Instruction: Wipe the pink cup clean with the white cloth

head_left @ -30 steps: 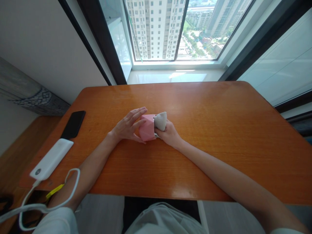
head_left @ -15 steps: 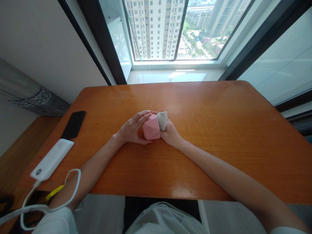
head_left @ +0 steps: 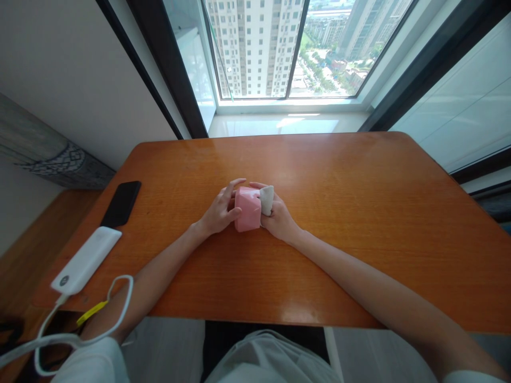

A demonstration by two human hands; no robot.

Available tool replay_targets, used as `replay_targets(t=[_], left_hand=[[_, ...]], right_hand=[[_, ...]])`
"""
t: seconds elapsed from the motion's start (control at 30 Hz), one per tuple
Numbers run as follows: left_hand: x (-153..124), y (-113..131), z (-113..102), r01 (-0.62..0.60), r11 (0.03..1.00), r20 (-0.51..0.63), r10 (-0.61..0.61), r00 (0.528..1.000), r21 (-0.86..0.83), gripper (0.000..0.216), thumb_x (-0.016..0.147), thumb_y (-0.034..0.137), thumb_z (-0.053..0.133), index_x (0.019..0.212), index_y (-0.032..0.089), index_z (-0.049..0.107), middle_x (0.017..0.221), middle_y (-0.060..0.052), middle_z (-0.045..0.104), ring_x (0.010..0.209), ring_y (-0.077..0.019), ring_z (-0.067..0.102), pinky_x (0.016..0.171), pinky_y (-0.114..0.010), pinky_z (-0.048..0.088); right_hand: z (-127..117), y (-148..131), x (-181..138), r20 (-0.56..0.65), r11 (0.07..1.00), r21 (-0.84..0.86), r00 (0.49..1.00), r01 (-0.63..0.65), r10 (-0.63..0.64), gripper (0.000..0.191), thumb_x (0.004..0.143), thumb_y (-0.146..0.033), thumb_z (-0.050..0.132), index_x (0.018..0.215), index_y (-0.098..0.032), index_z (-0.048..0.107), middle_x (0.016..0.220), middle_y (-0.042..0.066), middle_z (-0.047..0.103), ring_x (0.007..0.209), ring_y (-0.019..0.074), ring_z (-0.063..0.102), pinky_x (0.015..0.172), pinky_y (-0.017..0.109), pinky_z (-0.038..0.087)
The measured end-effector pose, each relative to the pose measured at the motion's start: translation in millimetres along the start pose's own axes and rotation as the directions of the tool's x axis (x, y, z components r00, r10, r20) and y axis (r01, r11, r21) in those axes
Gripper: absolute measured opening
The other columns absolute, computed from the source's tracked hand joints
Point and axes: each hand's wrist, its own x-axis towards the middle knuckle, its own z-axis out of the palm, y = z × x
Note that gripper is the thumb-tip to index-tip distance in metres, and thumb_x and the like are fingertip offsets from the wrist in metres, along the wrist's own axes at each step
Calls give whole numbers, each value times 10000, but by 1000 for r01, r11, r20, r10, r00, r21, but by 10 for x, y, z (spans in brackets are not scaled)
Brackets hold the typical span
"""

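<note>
Between my hands, over the middle of the table, is a glossy pink faceted object point(head_left: 248, 210), blocky in shape; its exact kind I cannot make out. My left hand point(head_left: 221, 210) grips its left side, thumb against the near face and index finger raised beyond the top. A greyish-white folded cloth point(head_left: 266, 200) sticks up from my right hand point(head_left: 279, 219), whose fingers close around it at the object's right side. Most of the right fingers are hidden behind the pink object and cloth. Whether they also support the object I cannot tell.
The brown wooden table point(head_left: 339, 197) reaches to a window point(head_left: 287, 48). On its left lie a black phone point(head_left: 121, 204) and a white power bank point(head_left: 87, 260). A white cable point(head_left: 128, 303) with a yellow tag point(head_left: 91, 313) loops over my left forearm.
The pink object has turned in my hands and shows a different face. My left thumb has moved up onto its near side, and the left fingers have shifted. The cloth stays beside it.
</note>
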Motion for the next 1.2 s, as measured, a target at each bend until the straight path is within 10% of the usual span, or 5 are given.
replay_targets(t=[0.27, 0.6, 0.8, 1.2], left_hand=[[-12, 38, 69, -285, 958, -40, 285, 958, 6, 852, 1085, 803, 483, 1737, 260, 405, 1734, -212, 478, 1606, -394, 492, 1347, -615, 393], [79, -191, -249, -720, 579, 264, 678, 686, 382, 1129, 785, 678, 973, 1721, 486, 371, 1837, -150, 366, 1679, -465, 433, 1309, -768, 419], [43, -179, -229, -649, 615, 245, 613, 751, 448, 1159, 778, 713, 962, 1713, 382, 365, 1764, -236, 440, 1581, -455, 563, 1180, -652, 611], [15, 80, -17, -236, 971, 11, 236, 972, 40, 987, 816, 777, 881, 1572, 234, 554, 1421, -172, 734, 1181, -335, 769, 1002, -438, 634]], right_hand=[[0, -56, 44, 5, 999, 43, 1000, -14, 14, 310, 882, -177, 746, 1154, -275, 859, 1466, 94, 771, 1345, 298, 742, 1182, 482, 604], [-16, -30, 20, 8, 993, 83, 996, -88, 87, 372, 851, -216, 806, 1216, -272, 852, 1463, 91, 782, 1269, 285, 776, 1132, 451, 636], [-6, -32, 38, 7, 994, 84, 997, -73, 73, 334, 858, -228, 779, 1181, -254, 857, 1434, 89, 795, 1296, 289, 760, 1172, 442, 612], [-21, 22, -21, -22, 1000, 16, 1000, -7, 7, 355, 855, -173, 790, 1203, -227, 832, 1640, 147, 620, 1389, 311, 710, 1211, 492, 599]])
